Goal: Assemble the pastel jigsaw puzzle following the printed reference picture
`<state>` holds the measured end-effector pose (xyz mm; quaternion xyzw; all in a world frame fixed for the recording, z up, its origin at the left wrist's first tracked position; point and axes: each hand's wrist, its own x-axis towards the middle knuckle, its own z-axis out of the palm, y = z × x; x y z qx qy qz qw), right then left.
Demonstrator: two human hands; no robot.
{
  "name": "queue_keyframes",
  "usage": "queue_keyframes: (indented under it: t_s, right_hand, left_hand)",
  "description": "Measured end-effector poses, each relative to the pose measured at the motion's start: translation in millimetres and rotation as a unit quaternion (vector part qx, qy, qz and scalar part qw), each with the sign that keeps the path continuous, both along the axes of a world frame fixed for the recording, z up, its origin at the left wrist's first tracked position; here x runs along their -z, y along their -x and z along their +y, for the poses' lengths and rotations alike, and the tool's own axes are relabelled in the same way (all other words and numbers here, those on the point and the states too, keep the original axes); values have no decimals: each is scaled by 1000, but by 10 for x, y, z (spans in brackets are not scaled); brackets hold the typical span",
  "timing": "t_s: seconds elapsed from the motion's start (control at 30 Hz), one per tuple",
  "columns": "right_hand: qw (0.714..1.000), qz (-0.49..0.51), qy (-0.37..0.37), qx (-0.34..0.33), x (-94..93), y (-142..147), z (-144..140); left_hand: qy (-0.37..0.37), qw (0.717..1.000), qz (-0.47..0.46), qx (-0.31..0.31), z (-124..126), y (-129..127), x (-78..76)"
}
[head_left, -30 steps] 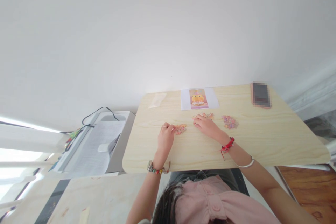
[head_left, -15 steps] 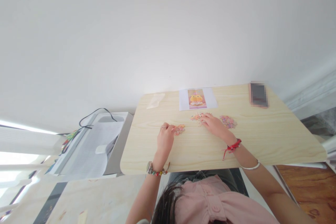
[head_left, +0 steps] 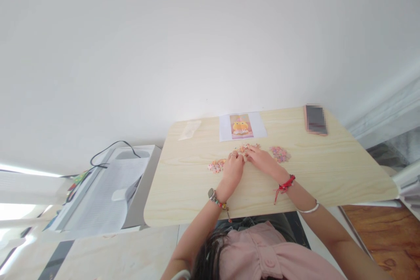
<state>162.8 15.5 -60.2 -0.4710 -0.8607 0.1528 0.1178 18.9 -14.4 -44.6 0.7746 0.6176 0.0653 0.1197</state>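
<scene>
Small jigsaw pieces lie on the pale wooden table in three piles. At the middle pile (head_left: 246, 147), my left hand (head_left: 233, 167) has its fingers curled at the near left edge. My right hand (head_left: 262, 160) reaches into the same pile from the right, fingertips bent down and drawn together. The two hands nearly meet, and whatever is between their fingers is too small to make out. A pink and yellow left pile (head_left: 216, 166) sits beside my left hand, partly behind it. The pinkish-purple right pile (head_left: 280, 154) lies beyond my right wrist.
Behind the piles lies a white sheet with a printed yellow character picture (head_left: 241, 127). A clear plastic wrapper (head_left: 190, 130) is at the back left, a phone (head_left: 315, 119) at the back right. Left of the table (head_left: 183, 197) stands a white cabinet with papers (head_left: 114, 188) and a black cable.
My left hand has moved right, from the left pile to the middle pile. My right hand stays at the middle pile. The view has shifted slightly.
</scene>
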Motion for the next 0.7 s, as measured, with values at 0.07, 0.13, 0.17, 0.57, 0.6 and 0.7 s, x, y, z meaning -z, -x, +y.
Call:
queue_keyframes:
  t_s: [0.07, 0.13, 0.17, 0.57, 0.6, 0.7]
  right_hand:
    - [1000, 8, 0, -4, 12, -28, -8]
    - [1000, 27, -1, -9, 8, -73, -22]
    - [999, 39, -1, -10, 3, -99, -29]
    - [999, 44, 24, 1, 43, -135, -134]
    - [999, 42, 23, -2, 44, -129, -137]
    - [999, 34, 19, -9, 47, -114, -131]
  left_hand:
    - [2, 1000, -8, 8, 4, 28, 8]
    - [0, 1000, -15, 9, 4, 60, 16]
    - [0, 1000, -20, 7, 4, 74, 22]
    - [-24, 1000, -10, -5, -91, 89, 54]
    - [-15, 1000, -8, 6, -97, 92, 59]
    - [1, 1000, -4, 27, -90, 86, 80]
